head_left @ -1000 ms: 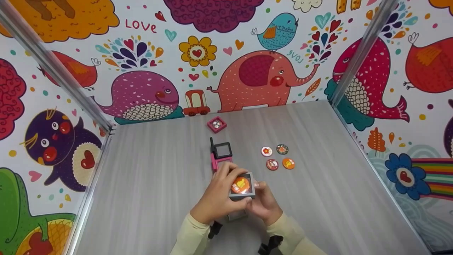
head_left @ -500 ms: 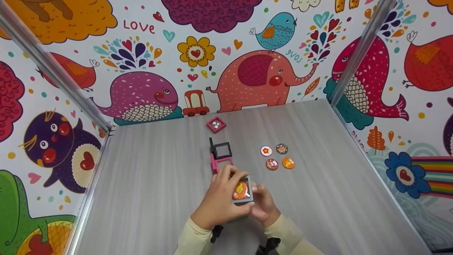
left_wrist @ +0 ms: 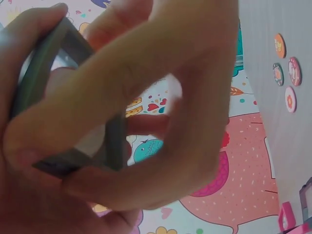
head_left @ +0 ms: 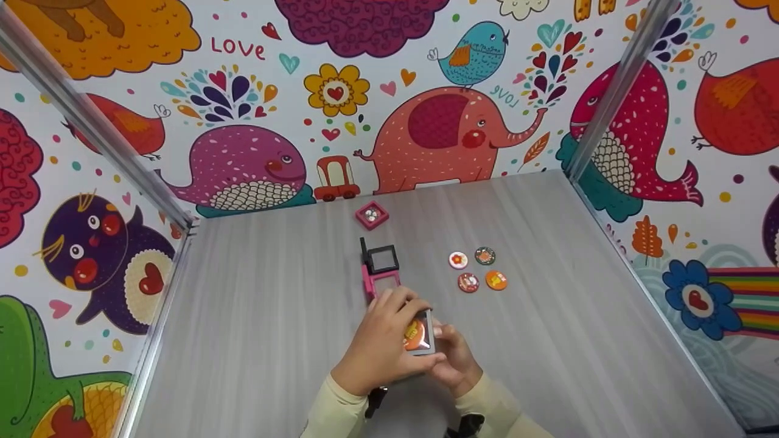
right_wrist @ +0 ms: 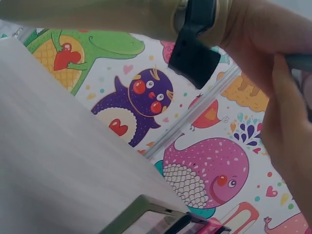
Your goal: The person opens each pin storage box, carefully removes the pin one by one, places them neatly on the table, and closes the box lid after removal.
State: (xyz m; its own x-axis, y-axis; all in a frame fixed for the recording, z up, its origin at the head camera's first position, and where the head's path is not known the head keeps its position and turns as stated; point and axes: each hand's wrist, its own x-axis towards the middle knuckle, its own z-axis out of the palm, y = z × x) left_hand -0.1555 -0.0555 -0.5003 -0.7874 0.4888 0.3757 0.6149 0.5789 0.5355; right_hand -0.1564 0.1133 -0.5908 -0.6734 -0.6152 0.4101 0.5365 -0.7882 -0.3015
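A small grey square display case (head_left: 433, 333) with a clear window is held up above the table, tilted. An orange round pin badge (head_left: 415, 334) shows behind the window. My left hand (head_left: 378, 344) grips the case from the left, fingers over its top edge and thumb along the lower edge. My right hand (head_left: 457, 362) holds the case's right side from behind and below; most of its fingers are hidden in the head view. In the left wrist view, fingers of both hands surround the grey frame (left_wrist: 114, 141).
Several round badges, among them a white flower badge (head_left: 458, 260) and an orange one (head_left: 496, 280), lie on the right. A black open case (head_left: 383, 247), a pink open case (head_left: 367, 281) and a pink square box (head_left: 372, 226) stand beyond my hands. A grey-green frame (right_wrist: 127, 212) sits nearby.
The grey case has tilted further and shifted slightly down, so its window shows more narrowly. Both hands keep hold of it; the badges and other cases stay put.
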